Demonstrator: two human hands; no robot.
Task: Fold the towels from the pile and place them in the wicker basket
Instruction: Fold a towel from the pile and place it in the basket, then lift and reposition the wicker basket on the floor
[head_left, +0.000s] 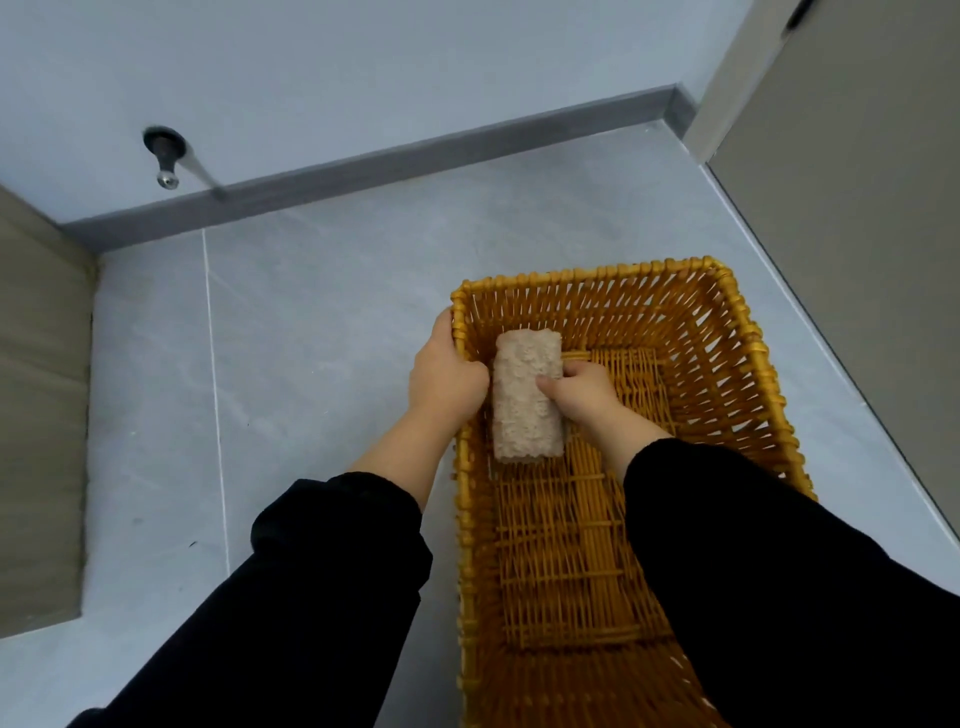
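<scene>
A yellow wicker basket stands on the grey tiled floor. Inside it, against the left wall near the far end, lies a folded beige towel. My left hand is over the basket's left rim, its fingers curled down between the rim and the towel's left side. My right hand is inside the basket, thumb on top of the towel and fingers curled at its right side. Both hands hold the towel between them. The pile of towels is out of view.
A grey skirting board and pale wall run behind the basket, with a door stopper on the wall at upper left. A door or cabinet panel stands at right, a beige surface at left.
</scene>
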